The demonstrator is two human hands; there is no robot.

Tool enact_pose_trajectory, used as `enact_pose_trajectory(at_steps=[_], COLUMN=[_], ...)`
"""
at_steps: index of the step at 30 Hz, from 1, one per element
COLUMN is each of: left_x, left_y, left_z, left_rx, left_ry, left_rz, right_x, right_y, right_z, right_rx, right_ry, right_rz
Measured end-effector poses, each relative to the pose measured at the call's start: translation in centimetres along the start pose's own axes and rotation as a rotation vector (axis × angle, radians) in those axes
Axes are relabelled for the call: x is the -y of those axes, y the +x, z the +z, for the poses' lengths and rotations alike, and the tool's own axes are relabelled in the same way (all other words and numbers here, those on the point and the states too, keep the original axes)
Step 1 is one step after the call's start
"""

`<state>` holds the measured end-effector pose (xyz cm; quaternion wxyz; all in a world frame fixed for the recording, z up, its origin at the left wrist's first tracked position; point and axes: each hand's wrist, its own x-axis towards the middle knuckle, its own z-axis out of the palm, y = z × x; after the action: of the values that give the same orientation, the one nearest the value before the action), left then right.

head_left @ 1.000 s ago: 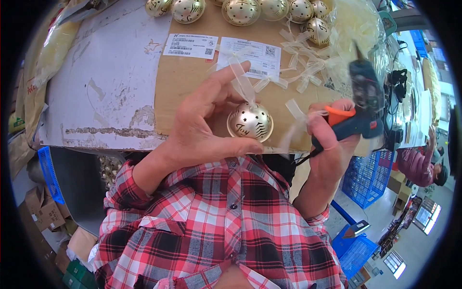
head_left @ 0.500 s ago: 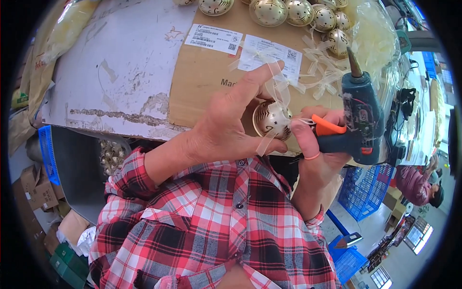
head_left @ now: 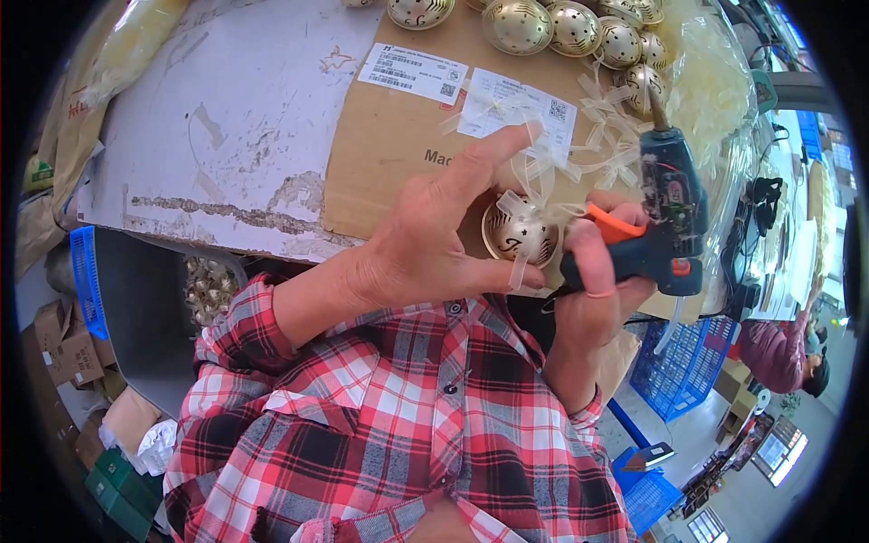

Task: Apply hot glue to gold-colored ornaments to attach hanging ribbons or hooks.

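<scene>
A round, gold, bell-like ornament (head_left: 520, 242) with dark cut-out marks sits on the cardboard, between my two hands. Pale sheer ribbon (head_left: 546, 174) lies over its upper part, one tail reaching down to the left thumb. My left hand (head_left: 412, 231) curves around the ornament's left side, index finger and thumb spread wide; its other fingers are mostly hidden. In my right hand (head_left: 593, 271) is a dark glue gun (head_left: 670, 195) with an orange trigger, its nozzle pointing away from me. The right thumb and fingers are close to the ornament's right edge.
Several similar gold ornaments (head_left: 518, 25) crowd the far edge of the flattened cardboard (head_left: 362, 172). Loose ribbon bows (head_left: 618, 161) lie beyond my right hand, beside a clear plastic bag (head_left: 715, 100). A grey bin (head_left: 145, 317) stands below the table at left, a blue crate (head_left: 683, 371) at right.
The right thumb has bent and shifted to the right, and the glue gun has tilted a little. A ribbon loop now lies across the top of the ornament. My left hand has barely moved.
</scene>
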<state>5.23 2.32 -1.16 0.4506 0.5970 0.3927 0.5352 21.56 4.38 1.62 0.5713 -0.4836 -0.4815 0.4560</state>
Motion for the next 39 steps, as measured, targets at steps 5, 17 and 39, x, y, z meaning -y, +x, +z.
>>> enact_pose_trajectory(at_steps=[5, 17, 39], left_x=[-0.2, 0.4, -1.4], left_y=[0.1, -0.3, -0.6], left_z=[0.1, 0.1, -2.4], left_rx=[0.0, -0.108, -0.063], left_ry=[0.05, -0.03, -0.284], left_rz=[-0.013, 0.024, -0.134], right_x=[0.2, -1.0, 2.3], right_y=[-0.2, 0.3, -0.2], right_z=[0.2, -1.8, -5.2], right_rx=[0.007, 0.072, 0.443], right_ry=[-0.034, -0.078, -0.155], right_rz=[-0.054, 0.027, 0.414])
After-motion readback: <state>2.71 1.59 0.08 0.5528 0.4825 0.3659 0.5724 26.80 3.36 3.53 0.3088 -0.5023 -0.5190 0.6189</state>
